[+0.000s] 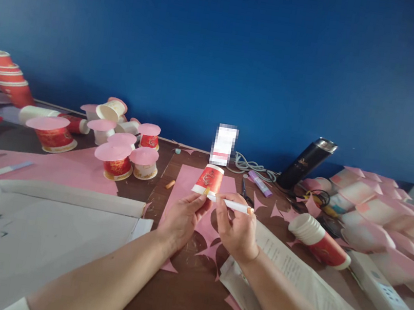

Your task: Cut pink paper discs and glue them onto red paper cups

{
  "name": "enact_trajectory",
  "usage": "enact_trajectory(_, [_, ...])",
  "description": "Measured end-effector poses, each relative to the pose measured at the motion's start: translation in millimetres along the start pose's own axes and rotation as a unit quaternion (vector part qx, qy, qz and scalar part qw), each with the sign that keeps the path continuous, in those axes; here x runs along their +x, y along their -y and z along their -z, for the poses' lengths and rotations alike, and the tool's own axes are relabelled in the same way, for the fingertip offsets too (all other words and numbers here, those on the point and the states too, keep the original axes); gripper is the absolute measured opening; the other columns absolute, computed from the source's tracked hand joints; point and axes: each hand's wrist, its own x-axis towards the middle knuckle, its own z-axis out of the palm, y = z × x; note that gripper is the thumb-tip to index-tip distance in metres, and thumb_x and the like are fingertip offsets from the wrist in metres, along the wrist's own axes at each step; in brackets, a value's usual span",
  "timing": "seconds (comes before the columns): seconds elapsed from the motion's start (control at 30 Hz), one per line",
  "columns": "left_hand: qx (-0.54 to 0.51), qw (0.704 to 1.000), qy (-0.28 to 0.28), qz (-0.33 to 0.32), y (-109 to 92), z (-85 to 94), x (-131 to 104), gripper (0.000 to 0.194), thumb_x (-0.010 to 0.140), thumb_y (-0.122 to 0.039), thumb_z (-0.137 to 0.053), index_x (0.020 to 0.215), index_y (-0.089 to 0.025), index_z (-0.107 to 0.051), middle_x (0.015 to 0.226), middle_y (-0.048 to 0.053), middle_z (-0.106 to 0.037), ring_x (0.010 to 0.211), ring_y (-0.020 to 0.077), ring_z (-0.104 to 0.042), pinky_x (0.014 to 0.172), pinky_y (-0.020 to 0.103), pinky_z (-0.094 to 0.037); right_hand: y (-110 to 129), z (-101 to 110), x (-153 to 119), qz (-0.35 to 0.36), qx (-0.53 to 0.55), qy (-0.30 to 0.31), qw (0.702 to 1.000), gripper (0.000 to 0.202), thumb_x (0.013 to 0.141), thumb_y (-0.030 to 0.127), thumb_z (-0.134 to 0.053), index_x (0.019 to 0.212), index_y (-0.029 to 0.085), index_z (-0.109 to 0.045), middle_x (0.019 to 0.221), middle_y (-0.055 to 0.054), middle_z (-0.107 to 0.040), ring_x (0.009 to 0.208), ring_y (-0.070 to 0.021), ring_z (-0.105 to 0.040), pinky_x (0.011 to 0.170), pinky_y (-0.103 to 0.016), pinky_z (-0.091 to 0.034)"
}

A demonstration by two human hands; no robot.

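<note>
My left hand point(186, 216) is closed on the lower part of a red paper cup point(211, 177) with a white edge and a pale printed design, tilted above a pink paper sheet point(184, 177). A small yellowish spot shows on the cup beside my left thumb. Between the fingers of my right hand point(237, 229) is a slim white pen-like stick point(236, 205) with an orange end pointing right. Its other end meets or nearly meets the cup's lower edge; contact cannot be made out. Under both hands lie pink paper scraps point(210, 251).
Left are cups topped with pink discs point(116, 154), stacked red cups point(10, 76) and a shallow white box point(62, 237). Right are a black flask point(304, 164), purple tube point(259, 183), scissors point(247, 192), nested cups point(320, 242), printed paper point(301, 278), power strip point(395, 302) and piled pink-and-white pieces point(372, 221).
</note>
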Motion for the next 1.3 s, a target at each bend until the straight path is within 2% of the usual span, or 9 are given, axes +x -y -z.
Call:
enact_trajectory(0.7, [-0.016,1.0,-0.006,0.007,-2.2,-0.6,-0.8,0.02,0.061,-0.02,-0.082,0.077,-0.01,-0.074,0.081,0.006,-0.069,0.078,0.0123,-0.062,0.087,0.026,-0.046,-4.9,-1.4,0.6,0.0,-0.02,-0.011,1.0,0.011,0.091,0.021,-0.051,0.092,0.019,-0.062,0.088,-0.006,-0.067,0.083,-0.0203,-0.063,0.077,-0.034,-0.047])
enact_trajectory(0.93, [-0.011,1.0,-0.015,0.008,-2.4,0.5,-0.1,0.01,0.067,-0.018,-0.078,0.073,-0.012,-0.072,0.08,0.004,-0.069,0.078,0.0115,-0.062,0.089,0.026,-0.045,-3.0,0.6,0.7,0.008,-0.01,0.006,1.0,0.01,0.091,0.021,-0.052,0.089,0.019,-0.062,0.084,-0.005,-0.068,0.082,-0.0195,-0.064,0.078,-0.034,-0.047])
enact_trajectory(1.3, [-0.016,1.0,-0.014,0.009,-2.6,-0.1,-0.2,0.009,0.068,-0.016,-0.077,0.073,-0.01,-0.072,0.08,0.006,-0.068,0.078,0.0113,-0.062,0.088,0.025,-0.045,-3.1,-0.1,0.1,0.031,0.004,-0.001,1.0,0.01,0.091,0.019,-0.052,0.094,0.019,-0.062,0.088,-0.005,-0.069,0.083,-0.0193,-0.063,0.077,-0.034,-0.047])
